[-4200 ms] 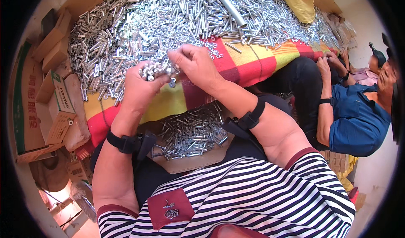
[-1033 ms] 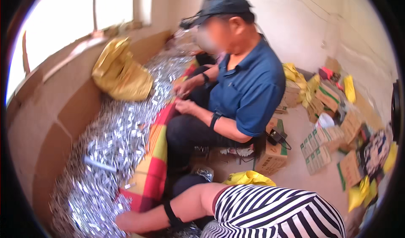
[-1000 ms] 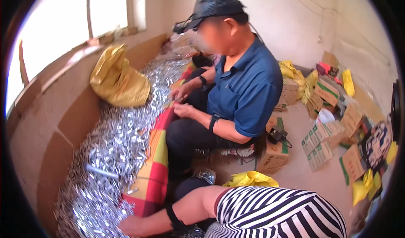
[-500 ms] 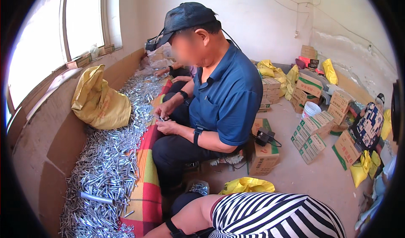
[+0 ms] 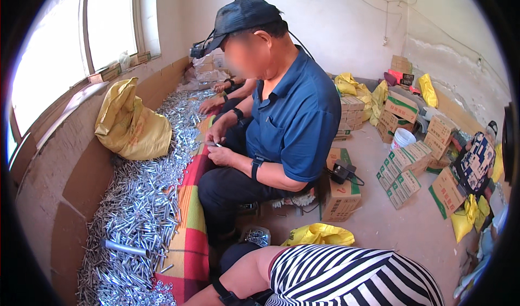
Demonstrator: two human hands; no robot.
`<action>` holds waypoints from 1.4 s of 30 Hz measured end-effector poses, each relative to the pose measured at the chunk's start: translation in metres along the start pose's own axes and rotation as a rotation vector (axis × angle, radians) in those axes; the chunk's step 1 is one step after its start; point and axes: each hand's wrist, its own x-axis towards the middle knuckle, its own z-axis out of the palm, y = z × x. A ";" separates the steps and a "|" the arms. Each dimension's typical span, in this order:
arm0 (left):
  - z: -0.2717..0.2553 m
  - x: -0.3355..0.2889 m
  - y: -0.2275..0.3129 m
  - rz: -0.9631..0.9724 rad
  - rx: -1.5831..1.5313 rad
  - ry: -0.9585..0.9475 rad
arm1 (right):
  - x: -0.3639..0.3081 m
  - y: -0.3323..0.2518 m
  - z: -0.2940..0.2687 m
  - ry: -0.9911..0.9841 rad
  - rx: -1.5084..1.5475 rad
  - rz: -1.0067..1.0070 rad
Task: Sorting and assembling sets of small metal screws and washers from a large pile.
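Neither of my hands shows in the picture. A bare arm [image 5: 246, 271] with a black strap, apparently mine, runs from a black-and-white striped sleeve [image 5: 346, 271] to the lower edge, where its hand is cut off. It reaches towards a long heap of shiny metal bolts [image 5: 143, 214], with small nuts and washers [image 5: 157, 294] at its near end. On the heap lies a grey tube [image 5: 125, 248]. Beyond my arm, a co-worker in a blue shirt [image 5: 298, 111] holds a small metal piece [image 5: 218, 145] between both hands.
A yellow woven sack [image 5: 132, 124] rests on the heap by the window wall. Checked cloth [image 5: 192, 246] lines its near edge. Another person's hand [image 5: 208, 105] is over the far end. Cartons [image 5: 340, 197], a white bucket [image 5: 402, 138] and yellow bags [image 5: 319, 234] stand on the floor.
The view has shifted slightly. The blue-shirted co-worker's hands have changed their hold, and the metal piece now shows. Farther back, another person's hands have moved over the heap. My arm looks much the same.
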 end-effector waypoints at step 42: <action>-0.123 -0.179 0.082 -0.615 0.060 0.283 | -0.017 -0.014 0.019 -0.159 0.046 0.085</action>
